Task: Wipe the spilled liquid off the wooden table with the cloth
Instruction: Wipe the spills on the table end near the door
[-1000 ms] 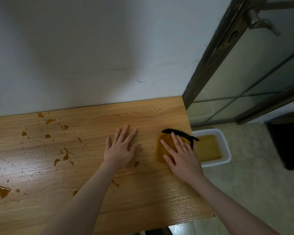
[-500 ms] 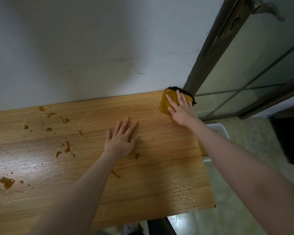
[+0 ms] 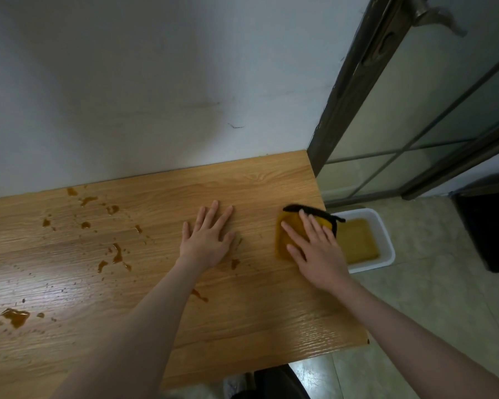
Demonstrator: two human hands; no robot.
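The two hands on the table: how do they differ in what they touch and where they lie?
The left hand rests on the bare table; the right hand presses the yellow cloth. The left hand lies near the middle, beside brown spills; the right hand lies at the table's right edge, near the white tub. Both lie flat with straight fingers.

Dim, soft light; pale glare on the wooden table (image 3: pixel 55 295); right hand (image 3: pixel 314 251) motion-blurred; wide-angle bending at edges.
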